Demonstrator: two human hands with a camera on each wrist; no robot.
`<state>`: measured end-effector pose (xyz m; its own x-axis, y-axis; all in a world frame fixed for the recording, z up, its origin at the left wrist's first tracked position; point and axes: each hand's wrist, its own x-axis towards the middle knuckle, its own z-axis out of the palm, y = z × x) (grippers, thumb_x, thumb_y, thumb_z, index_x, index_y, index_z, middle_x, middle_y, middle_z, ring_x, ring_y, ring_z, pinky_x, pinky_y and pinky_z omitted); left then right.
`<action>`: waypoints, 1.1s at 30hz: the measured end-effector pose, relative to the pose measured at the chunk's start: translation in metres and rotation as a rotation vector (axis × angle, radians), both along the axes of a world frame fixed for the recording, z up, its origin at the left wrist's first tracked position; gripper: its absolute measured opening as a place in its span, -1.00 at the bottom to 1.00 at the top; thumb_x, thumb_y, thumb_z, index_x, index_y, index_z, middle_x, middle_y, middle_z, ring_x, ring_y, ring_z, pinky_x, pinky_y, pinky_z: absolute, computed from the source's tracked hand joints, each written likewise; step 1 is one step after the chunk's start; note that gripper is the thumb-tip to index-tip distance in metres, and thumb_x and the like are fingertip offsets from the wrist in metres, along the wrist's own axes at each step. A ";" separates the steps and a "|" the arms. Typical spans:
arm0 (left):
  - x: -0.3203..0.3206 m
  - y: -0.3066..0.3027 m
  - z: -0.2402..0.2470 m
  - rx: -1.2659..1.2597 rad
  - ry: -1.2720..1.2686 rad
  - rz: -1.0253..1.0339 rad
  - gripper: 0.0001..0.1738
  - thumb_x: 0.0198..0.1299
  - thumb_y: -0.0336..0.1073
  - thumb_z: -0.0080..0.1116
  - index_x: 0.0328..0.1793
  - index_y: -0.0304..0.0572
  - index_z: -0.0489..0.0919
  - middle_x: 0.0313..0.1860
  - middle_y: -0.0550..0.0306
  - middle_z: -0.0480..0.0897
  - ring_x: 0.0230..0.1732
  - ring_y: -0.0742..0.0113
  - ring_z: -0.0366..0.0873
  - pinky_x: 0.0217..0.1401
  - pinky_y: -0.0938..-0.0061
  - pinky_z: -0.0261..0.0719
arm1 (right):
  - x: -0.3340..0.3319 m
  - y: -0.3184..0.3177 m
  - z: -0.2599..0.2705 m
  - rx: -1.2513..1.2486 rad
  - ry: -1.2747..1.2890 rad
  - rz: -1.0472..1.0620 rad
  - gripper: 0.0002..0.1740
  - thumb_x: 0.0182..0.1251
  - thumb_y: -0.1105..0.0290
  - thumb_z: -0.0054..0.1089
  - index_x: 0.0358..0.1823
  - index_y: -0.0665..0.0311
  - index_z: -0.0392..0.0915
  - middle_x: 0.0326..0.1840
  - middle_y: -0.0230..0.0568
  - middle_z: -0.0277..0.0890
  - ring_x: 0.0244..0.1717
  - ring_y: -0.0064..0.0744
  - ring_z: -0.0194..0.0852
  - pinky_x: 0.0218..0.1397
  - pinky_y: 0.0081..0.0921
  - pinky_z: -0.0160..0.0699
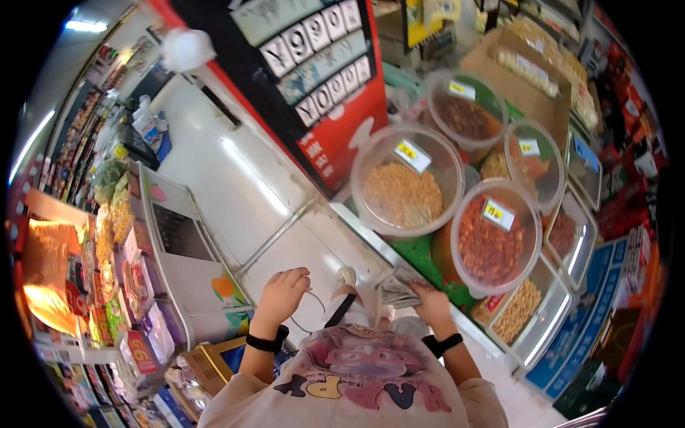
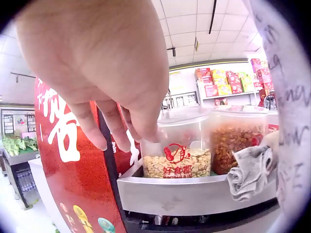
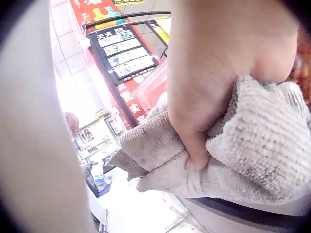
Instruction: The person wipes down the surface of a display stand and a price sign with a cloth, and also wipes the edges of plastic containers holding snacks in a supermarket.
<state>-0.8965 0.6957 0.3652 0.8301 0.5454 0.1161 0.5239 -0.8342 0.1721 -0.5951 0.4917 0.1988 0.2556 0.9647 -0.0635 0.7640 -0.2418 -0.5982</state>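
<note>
A grey ribbed cloth (image 1: 398,292) is gripped in my right hand (image 1: 432,308), at the edge of the display counter. The right wrist view shows the cloth (image 3: 262,141) bunched around the fingers and thumb of the right hand (image 3: 233,53). My left hand (image 1: 284,296) hangs in the air to the left, holding nothing; in the left wrist view the left hand (image 2: 97,58) has its fingers loosely extended downward. Closest to the right hand is a round lidded tub of reddish nuts (image 1: 492,246), with a tub of pale nuts (image 1: 403,192) beside it.
Two more tubs (image 1: 467,114) (image 1: 535,162) stand behind. A red and black price sign (image 1: 321,93) rises ahead of the counter. Lidded bins of nuts (image 1: 519,310) lie at the right. Tiled floor (image 1: 235,171) runs between the counter and a white display stand (image 1: 203,299) at the left.
</note>
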 end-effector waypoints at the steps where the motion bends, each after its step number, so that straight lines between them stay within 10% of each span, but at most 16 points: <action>1: -0.002 0.001 0.006 0.037 -0.008 0.000 -0.83 0.14 -0.26 0.29 -0.28 -0.13 0.55 -0.02 0.20 0.63 -0.07 0.11 0.60 -0.02 0.27 0.55 | -0.003 0.014 0.004 0.017 0.019 0.040 -0.36 -0.09 0.51 0.16 0.16 0.03 0.61 0.09 -0.20 0.66 0.07 -0.12 0.64 0.06 -0.24 0.65; 8: 0.010 0.037 0.050 0.220 -0.214 0.256 -0.81 0.21 -0.20 0.26 -0.29 -0.15 0.60 -0.28 0.15 0.62 -0.18 0.09 0.60 -0.10 0.24 0.54 | -0.018 0.045 0.129 0.221 0.233 0.040 -0.35 -0.19 0.42 0.35 0.12 0.07 0.64 -0.14 0.00 0.67 -0.13 0.06 0.65 -0.07 -0.21 0.64; 17: 0.075 0.104 0.098 0.265 -0.492 0.285 -0.77 0.23 -0.17 0.25 -0.15 -0.14 0.57 -0.23 0.06 0.65 -0.19 0.01 0.62 -0.15 0.21 0.57 | 0.016 0.042 0.238 0.715 0.554 -0.406 -0.71 0.07 0.56 0.29 -0.12 0.41 0.66 -0.23 -0.23 0.73 -0.20 -0.49 0.66 -0.07 -0.50 0.58; 28: 0.103 0.181 0.123 0.301 -0.602 0.319 -0.72 0.15 -0.19 0.38 -0.34 -0.18 0.52 -0.43 0.06 0.56 -0.32 0.01 0.55 -0.28 0.22 0.50 | 0.066 0.187 0.338 1.004 0.288 -0.546 -0.58 0.03 0.50 0.32 -0.02 0.44 0.57 -0.14 -0.17 0.68 -0.14 -0.43 0.60 0.01 -0.49 0.51; 33: 0.097 0.190 0.115 0.190 -0.704 0.346 -0.56 -0.04 -0.20 0.53 -0.41 -0.24 0.42 -0.45 0.02 0.53 -0.36 -0.01 0.50 -0.28 0.26 0.45 | 0.095 0.284 0.397 1.083 0.041 -0.468 -0.38 0.00 0.62 0.17 0.21 0.21 0.56 0.07 0.05 0.63 0.14 -0.06 0.63 0.17 -0.38 0.53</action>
<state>-0.8000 0.8859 0.4803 0.3152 0.6766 0.6655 0.5796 -0.6925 0.4296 -0.4998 0.7754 0.5956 0.6154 0.3341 0.7139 0.7111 0.1554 -0.6857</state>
